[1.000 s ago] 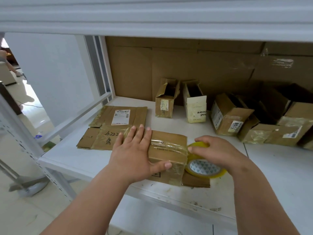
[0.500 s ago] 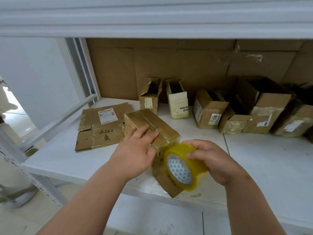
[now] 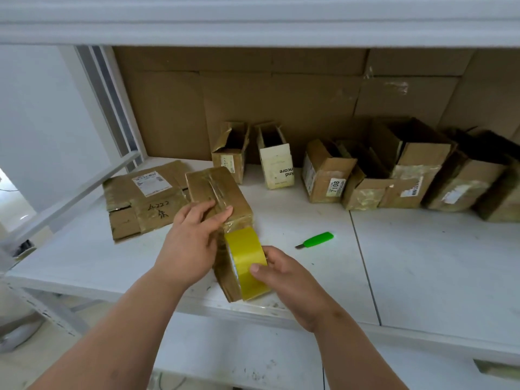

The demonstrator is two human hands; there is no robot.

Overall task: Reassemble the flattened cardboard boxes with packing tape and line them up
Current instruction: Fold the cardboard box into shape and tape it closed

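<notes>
A small brown cardboard box [image 3: 216, 190] stands on the white shelf [image 3: 422, 263] near its front edge, with clear tape along its top seam. My left hand [image 3: 191, 240] lies on the near end of the box top, fingers straight. My right hand [image 3: 284, 277] grips a yellow roll of packing tape [image 3: 247, 260], held on edge against the box's near side. A flattened box [image 3: 140, 198] with a white label and black writing lies to the left. A row of several reassembled open boxes [image 3: 326, 170] stands along the back.
A green utility knife [image 3: 316, 239] lies on the shelf right of the tape roll. Large cardboard sheets [image 3: 281, 102] line the back wall. An upper shelf [image 3: 253, 21] hangs overhead. A metal rail [image 3: 70, 198] runs along the left side.
The box has been turned from lying crosswise to pointing away from me. The tape roll came from the box's right side down to its near end. The green knife is now in view.
</notes>
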